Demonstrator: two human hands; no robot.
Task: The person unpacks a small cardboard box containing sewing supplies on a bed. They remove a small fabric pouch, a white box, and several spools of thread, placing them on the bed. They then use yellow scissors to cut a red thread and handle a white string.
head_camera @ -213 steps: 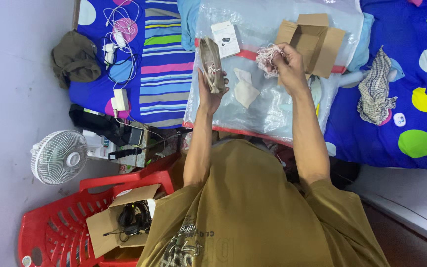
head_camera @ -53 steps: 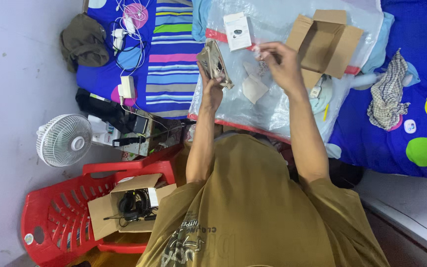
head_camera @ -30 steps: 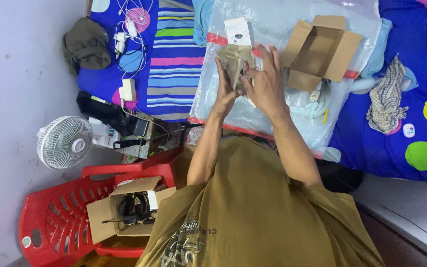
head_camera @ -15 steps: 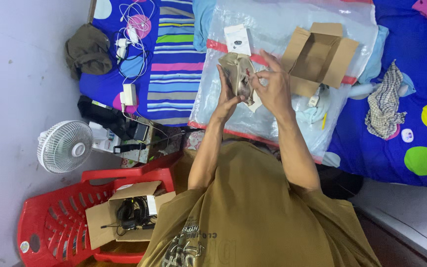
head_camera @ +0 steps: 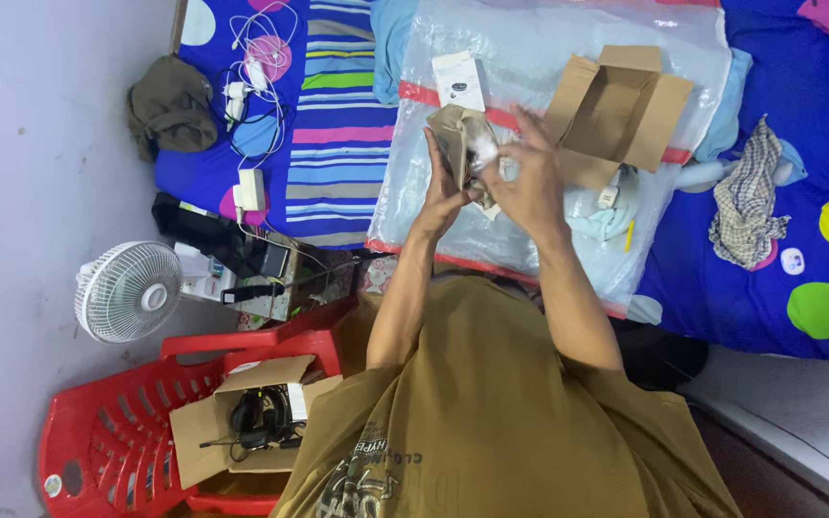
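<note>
Hands raised together over clear plastic sheet [head_camera: 549,58] spread on the bed. Left hand [head_camera: 440,192] upright, palm turned inward, fingers extended up along the side of a brown paper pouch [head_camera: 455,139], grasping it from the left. Right hand [head_camera: 527,177] opposite, fingers splayed and slightly curled, thumb side pressed toward the pouch's open mouth, pinching something small and white at its edge; what that is cannot be told. Both forearms angled up from the torso, elbows bent, converging at the pouch. Pouch held above the sheet, just below a small white box [head_camera: 460,82] lying flat. Open cardboard box [head_camera: 616,110] to the right, flaps spread, near the right hand but apart from it. Lower left: white fan [head_camera: 130,291], red plastic basket [head_camera: 107,432] holding a carton with a black headset [head_camera: 256,422].
</note>
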